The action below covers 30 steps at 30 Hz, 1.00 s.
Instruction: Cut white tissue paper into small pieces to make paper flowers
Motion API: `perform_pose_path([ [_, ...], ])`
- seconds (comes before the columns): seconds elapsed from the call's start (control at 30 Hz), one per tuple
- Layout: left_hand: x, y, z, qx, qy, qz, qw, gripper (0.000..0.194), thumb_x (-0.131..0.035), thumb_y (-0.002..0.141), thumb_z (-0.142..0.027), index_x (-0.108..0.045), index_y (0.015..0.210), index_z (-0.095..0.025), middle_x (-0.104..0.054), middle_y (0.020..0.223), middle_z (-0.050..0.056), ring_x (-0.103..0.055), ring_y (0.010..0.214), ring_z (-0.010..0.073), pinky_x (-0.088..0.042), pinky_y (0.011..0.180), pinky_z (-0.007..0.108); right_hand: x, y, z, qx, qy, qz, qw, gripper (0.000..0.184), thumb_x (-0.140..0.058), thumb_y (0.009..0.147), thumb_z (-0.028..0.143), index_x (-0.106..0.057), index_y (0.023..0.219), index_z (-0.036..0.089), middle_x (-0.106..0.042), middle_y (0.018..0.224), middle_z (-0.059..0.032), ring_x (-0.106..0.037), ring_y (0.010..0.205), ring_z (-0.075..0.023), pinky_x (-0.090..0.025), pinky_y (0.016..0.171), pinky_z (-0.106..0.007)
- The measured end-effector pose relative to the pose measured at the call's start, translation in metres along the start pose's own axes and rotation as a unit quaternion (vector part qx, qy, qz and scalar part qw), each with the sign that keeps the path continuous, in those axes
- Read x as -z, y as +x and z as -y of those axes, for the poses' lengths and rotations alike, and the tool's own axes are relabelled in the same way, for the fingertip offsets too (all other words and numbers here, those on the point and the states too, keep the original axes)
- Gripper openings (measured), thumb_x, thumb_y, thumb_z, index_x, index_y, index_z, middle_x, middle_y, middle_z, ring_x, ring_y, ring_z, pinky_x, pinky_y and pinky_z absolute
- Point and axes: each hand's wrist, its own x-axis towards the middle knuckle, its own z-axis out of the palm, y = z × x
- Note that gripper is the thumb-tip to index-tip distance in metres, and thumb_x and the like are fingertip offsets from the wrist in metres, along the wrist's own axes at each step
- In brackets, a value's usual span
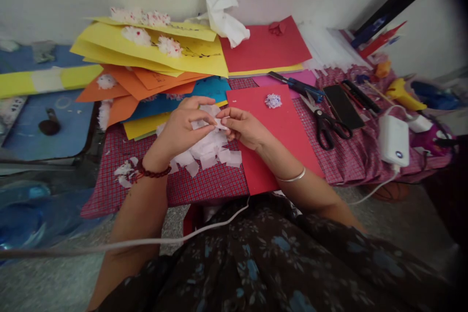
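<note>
Both hands meet over a spread of small white paper pieces (208, 153) on the checked tablecloth. A small piece of white tissue paper (220, 124) is pinched between the fingertips of my left hand (186, 126) and my right hand (243, 126). The right hand hangs over the left edge of a red sheet of card (281, 141). A ruffled paper flower (273, 101), white with purple specks, sits near the top of that card.
Yellow sheets with paper blossoms (153, 53) and orange sheets (146, 83) are stacked at the back left. Black-handled scissors (325, 124), a blue cutter knife (302, 88) and a dark phone-like slab (341, 106) lie to the right. A white power bank (394, 139) trails a cable.
</note>
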Motion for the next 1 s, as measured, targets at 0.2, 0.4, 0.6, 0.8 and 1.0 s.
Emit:
perform_pose_path([
  [0.2, 0.004, 0.0, 0.001, 0.046, -0.036, -0.008, 0.998, 0.011, -0.07, 0.084, -0.026, -0.068, 0.076, -0.02, -0.074, 0.106, 0.007, -0.067, 0.101, 0.0211, -0.051, 0.094, 0.039, 0.0, -0.001, 0.002, 0.003, 0.011, 0.006, 1.0, 0.044, -0.089, 0.067, 0.044, -0.063, 0.093, 0.019, -0.055, 0.059, 0.0098, -0.047, 0.049, -0.0044, -0.041, 0.045, -0.017],
  [0.4, 0.009, -0.001, 0.004, 0.174, -0.132, -0.018, 0.976, 0.015, -0.071, 0.081, -0.031, -0.064, 0.072, -0.022, -0.066, 0.07, 0.001, -0.06, 0.065, 0.0147, -0.046, 0.06, 0.031, 0.005, 0.001, 0.004, 0.042, -0.034, -0.036, 0.998, 0.033, -0.083, 0.073, 0.037, -0.064, 0.092, 0.019, -0.055, 0.062, 0.0078, -0.046, 0.051, -0.0056, -0.041, 0.047, -0.019],
  [0.6, 0.012, 0.0, 0.006, 0.227, -0.24, -0.069, 0.942, 0.015, -0.07, 0.078, -0.027, -0.059, 0.069, -0.022, -0.063, 0.062, 0.001, -0.058, 0.055, 0.0129, -0.041, 0.049, 0.027, 0.005, 0.002, 0.003, 0.063, -0.09, -0.041, 0.993, 0.023, -0.073, 0.079, 0.035, -0.062, 0.093, 0.02, -0.052, 0.064, 0.0067, -0.045, 0.053, -0.0074, -0.039, 0.049, -0.021],
  [0.8, 0.014, 0.003, 0.008, 0.249, -0.245, -0.098, 0.932, 0.015, -0.07, 0.076, -0.025, -0.058, 0.069, -0.021, -0.063, 0.06, 0.001, -0.057, 0.052, 0.0117, -0.039, 0.046, 0.025, 0.009, 0.003, -0.001, 0.115, -0.263, -0.05, 0.957, 0.011, -0.06, 0.085, 0.028, -0.06, 0.094, 0.021, -0.057, 0.077, 0.0014, -0.05, 0.065, -0.0122, -0.045, 0.064, -0.029],
  [1.0, 0.011, 0.003, 0.011, 0.243, -0.226, -0.103, 0.938, 0.014, -0.066, 0.077, -0.016, -0.057, 0.067, -0.019, -0.061, 0.059, 0.0, -0.054, 0.05, 0.0086, -0.038, 0.047, 0.023, -0.004, -0.006, -0.007, 0.259, -0.456, -0.072, 0.848, 0.011, -0.056, 0.084, 0.019, -0.062, 0.093, 0.019, -0.058, 0.094, -0.0046, -0.053, 0.074, -0.0157, -0.047, 0.076, -0.035],
])
